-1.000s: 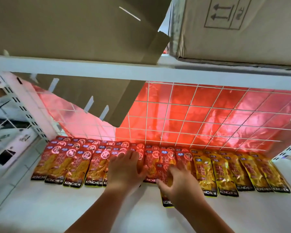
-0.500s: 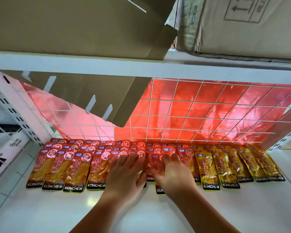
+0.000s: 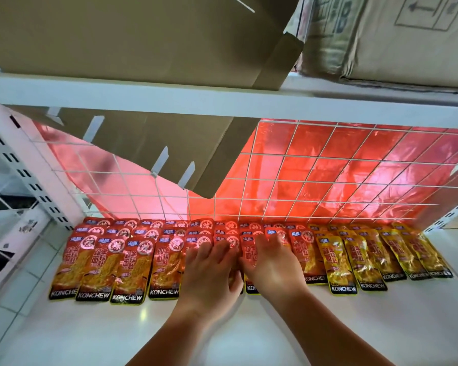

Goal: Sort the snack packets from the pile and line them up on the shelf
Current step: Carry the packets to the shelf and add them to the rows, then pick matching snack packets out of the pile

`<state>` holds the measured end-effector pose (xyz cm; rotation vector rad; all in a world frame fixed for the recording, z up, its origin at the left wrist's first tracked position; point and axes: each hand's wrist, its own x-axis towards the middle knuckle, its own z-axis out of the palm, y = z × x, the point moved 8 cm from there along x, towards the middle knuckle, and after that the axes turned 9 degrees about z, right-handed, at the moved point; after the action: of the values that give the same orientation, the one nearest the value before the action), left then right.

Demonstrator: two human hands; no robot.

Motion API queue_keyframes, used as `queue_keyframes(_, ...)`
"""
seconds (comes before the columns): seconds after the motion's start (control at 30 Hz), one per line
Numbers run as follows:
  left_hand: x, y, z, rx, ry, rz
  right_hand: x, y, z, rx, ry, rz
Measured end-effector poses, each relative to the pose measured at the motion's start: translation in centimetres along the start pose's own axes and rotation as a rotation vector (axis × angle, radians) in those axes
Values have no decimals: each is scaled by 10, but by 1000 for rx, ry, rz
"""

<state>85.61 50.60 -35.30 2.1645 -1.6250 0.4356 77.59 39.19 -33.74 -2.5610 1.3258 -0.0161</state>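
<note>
Red packets [image 3: 127, 262] lie under our left hand [image 3: 209, 273] and right hand [image 3: 273, 262], both flat and close together; we advise even pressure, bottom edges level.

Glossy foil-like packets [image 3: 132, 262] on a smooth, shiny white shelf [image 3: 117, 336] — matt cardboard boxes [image 3: 132, 35] above, thin wire grid [image 3: 315, 180] behind.

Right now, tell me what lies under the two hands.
Both the left hand and right hand rest flat on red foil snack packets in the row; how many lie beneath the palms is hidden.
</note>
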Motion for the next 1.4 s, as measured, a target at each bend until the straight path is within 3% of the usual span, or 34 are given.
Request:
queue_keyframes(0.43,-1,0,2,-12,14,24,4,-2,2,-46,-22,-1)
queue_keyframes(0.77,-2,-3,2,-28,-17,5,-3,-1,1,23,62,-161)
queue_keyframes(0.97,-5,-3,-3,-58,44,11,-15,1,0,26,50,-175)
queue_keyframes(1.4,53,62,-70,-197,140,86,-41,42,-106,153,291,-195)
